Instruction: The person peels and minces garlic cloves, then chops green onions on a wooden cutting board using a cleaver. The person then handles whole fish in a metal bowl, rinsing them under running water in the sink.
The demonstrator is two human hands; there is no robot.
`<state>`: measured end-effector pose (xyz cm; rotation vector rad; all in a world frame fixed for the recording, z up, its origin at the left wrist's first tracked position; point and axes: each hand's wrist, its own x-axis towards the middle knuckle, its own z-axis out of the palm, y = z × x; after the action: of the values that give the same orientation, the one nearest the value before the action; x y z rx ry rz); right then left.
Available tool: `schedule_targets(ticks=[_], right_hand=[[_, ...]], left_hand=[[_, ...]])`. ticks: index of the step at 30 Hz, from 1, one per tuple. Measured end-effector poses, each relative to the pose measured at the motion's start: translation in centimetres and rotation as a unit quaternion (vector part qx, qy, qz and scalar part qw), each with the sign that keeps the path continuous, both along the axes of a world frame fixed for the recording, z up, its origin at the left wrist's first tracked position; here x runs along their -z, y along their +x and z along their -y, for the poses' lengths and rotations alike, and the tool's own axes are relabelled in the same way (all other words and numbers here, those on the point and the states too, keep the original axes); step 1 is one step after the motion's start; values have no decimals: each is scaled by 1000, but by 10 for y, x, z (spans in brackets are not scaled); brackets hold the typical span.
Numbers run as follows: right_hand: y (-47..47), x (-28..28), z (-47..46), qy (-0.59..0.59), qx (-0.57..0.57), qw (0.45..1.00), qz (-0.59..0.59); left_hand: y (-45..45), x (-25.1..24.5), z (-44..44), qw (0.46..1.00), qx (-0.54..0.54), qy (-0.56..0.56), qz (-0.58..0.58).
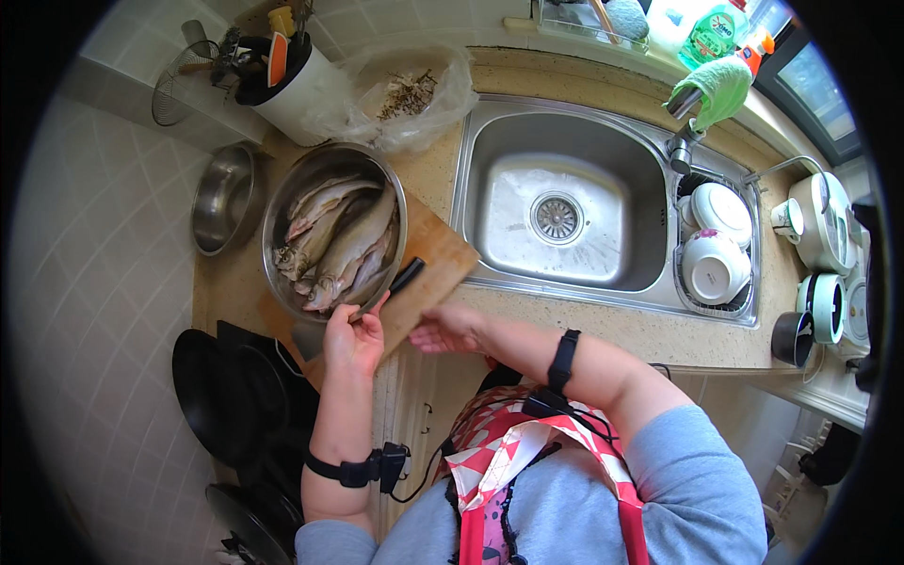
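Several whole fish [353, 240] lie in a large stainless steel bowl [274, 282], which rests over part of a wooden cutting board [441, 265]. My left hand [355, 337] grips the near rim of this bowl. Beside the bowl, a knife's black handle [407, 275] lies across the board. A broad metal blade [307, 340] shows to the left of my left wrist, and the stretch between handle and blade is hidden. My right hand [450, 328], slightly blurred, is empty at the board's near right edge, with its fingers apart.
A smaller steel bowl [224, 201] stands left. Behind are a plastic bag of scraps [409, 95] and a white utensil holder [304, 92]. The sink [565, 244] is right, with a rack of white bowls [715, 275]. Black pans [219, 395] sit at lower left.
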<state>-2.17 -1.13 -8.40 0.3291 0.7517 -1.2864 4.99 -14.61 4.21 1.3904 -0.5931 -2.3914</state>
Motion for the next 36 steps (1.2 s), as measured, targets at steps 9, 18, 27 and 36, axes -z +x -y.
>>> schedule_targets(ticks=[9,18,27,36], right_hand=[[-118,-64,-104,-5,43,936,-350],[-117,-131,-180,-107,-210,419,-877],[-81,-83,-191,-11,-474,119,-872],[-96,-73,-195,-55,-475,339,-810]], left_hand=[[33,0,-80,997,21,-29,74],[40,40,-204,996,54,-5,71],[36,69,-288,997,32,6,63],[30,80,-311,993,77,-50,72]])
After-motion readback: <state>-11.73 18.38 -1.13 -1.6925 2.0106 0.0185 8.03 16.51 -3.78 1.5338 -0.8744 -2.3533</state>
